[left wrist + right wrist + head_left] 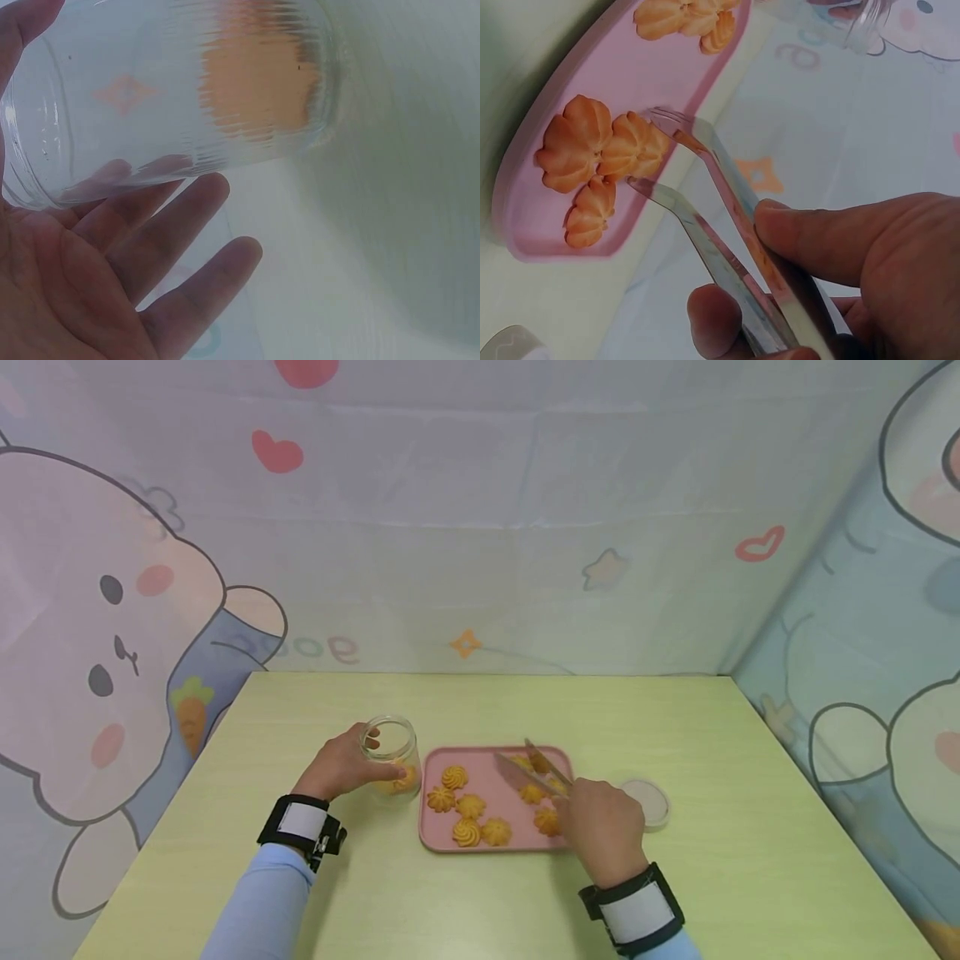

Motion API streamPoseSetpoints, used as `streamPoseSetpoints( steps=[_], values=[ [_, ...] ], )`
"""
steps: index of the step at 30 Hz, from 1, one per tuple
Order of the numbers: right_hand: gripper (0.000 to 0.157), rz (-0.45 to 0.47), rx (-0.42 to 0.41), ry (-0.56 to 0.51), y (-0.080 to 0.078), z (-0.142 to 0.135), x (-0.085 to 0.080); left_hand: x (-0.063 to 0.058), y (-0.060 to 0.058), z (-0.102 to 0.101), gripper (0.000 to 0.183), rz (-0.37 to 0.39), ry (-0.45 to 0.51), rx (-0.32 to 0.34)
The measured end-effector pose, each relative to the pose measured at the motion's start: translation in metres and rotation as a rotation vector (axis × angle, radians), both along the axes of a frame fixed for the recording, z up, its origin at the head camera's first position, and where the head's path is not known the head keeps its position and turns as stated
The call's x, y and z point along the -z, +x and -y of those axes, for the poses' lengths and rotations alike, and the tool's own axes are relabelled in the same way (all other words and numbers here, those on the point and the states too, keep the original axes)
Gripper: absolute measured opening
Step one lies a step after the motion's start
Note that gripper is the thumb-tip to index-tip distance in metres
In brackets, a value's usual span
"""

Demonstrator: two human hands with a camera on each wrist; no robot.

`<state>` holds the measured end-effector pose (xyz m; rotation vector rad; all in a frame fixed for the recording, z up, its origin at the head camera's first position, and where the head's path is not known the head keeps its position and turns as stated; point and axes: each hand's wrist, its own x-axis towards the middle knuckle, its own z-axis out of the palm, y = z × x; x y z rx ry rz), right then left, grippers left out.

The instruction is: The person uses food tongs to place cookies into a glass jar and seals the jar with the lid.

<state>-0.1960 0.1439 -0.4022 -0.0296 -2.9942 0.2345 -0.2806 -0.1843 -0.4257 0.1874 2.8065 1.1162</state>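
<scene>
My left hand [343,768] holds a clear glass jar [394,752] by its side, thumb on the near wall and fingers behind. The jar has no lid on, and piped butter cookies [259,86] lie at its bottom. In my right hand [606,828] is a pair of metal tongs [739,219], pinched between thumb and fingers. Their tips are apart, right at a group of cookies [628,146] on the right part of a pink tray [510,804]. Nothing shows between the tips. Several more cookies [470,806] sit on the tray's left part.
A round whitish lid [647,803] lies on the table right of the tray, partly behind my right hand. The pale yellow table [420,902] ends at a printed cloth backdrop [480,527]; another printed sheet hangs along the right side.
</scene>
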Motion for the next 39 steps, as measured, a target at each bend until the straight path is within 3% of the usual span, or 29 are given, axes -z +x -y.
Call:
streamPoseSetpoints(
  steps=[14, 29, 39],
  values=[
    [0.038, -0.081, -0.029, 0.018, 0.0017, 0.0025, 0.0056, 0.0033, -0.0022, 0.0020, 0.086, 0.003, -0.001, 0.002],
    [0.041, -0.039, -0.020, -0.039, 0.0031, 0.0022, 0.0084, 0.0032, -0.0023, 0.0010, 0.086, 0.011, -0.002, -0.008],
    [0.033, -0.052, -0.033, -0.066, 0.0057, 0.0027, 0.0075, 0.0028, -0.0002, -0.0010, 0.084, 0.010, -0.007, -0.017]
  ],
)
